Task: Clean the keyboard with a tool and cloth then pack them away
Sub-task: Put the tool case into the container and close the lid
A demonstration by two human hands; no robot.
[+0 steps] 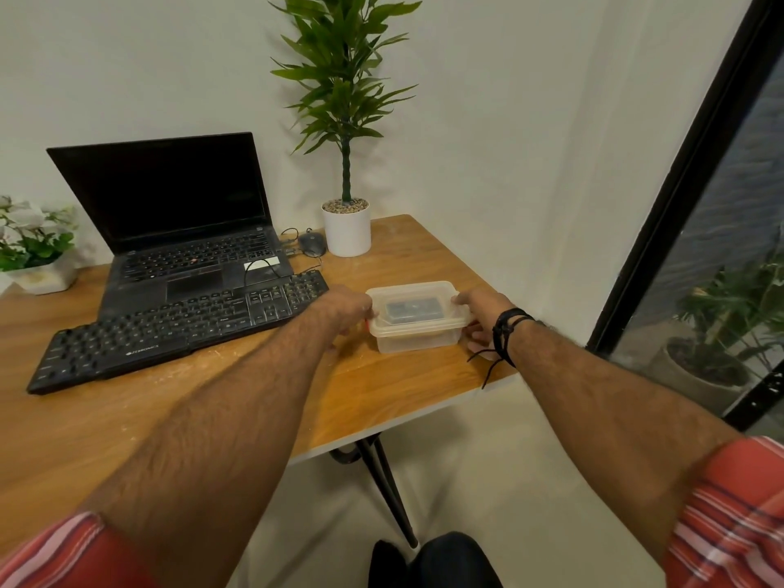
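Containers first, from the left: a white planter point(42, 278) of pale flowers sits at the far left edge of a wooden table point(403, 392), and a white pot point(347, 229) filled with pebbles holds a tall leafy plant at the table's back corner. Toward the right edge stands a clear plastic box point(418, 318) with its lid on; through the lid a dark, flat object shows inside, too blurred to identify. The left hand point(345, 309) grips the box's left end and the right hand point(481, 318) grips its right end, fingers curled around the rim on both sides. A black cord bracelet point(507, 328) circles the right wrist, and both arms wear red striped sleeves. The black keyboard point(182, 328) lies left of the box, angled across the table, its keys speckled with pale dust. Behind it an open black laptop point(182, 231) shows a dark screen, with a grey mouse point(312, 244) just beside the white pot.
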